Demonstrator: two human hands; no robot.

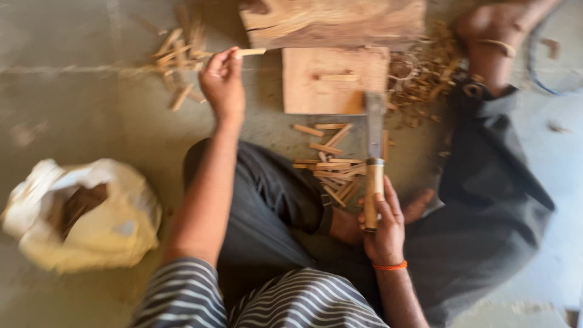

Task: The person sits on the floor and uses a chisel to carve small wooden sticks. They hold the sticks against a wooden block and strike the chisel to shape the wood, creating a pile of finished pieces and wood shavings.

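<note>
My left hand (222, 82) is stretched forward over the floor and pinches a thin wooden stick (250, 52) at its end. My right hand (384, 228) grips the pale wooden handle of a broad-bladed knife (375, 124), blade pointing away toward a flat wooden block (316, 100). One short stick (337, 77) lies on that block. Several cut sticks (331, 167) lie in a heap on the floor between my knees, just left of the knife.
A thick log (331, 21) lies behind the block. Wood shavings (425, 70) are scattered at the right, another stick pile (179, 58) at the far left. A white bag (115, 234) holding dark pieces sits at the left. My foot (489, 30) rests at top right.
</note>
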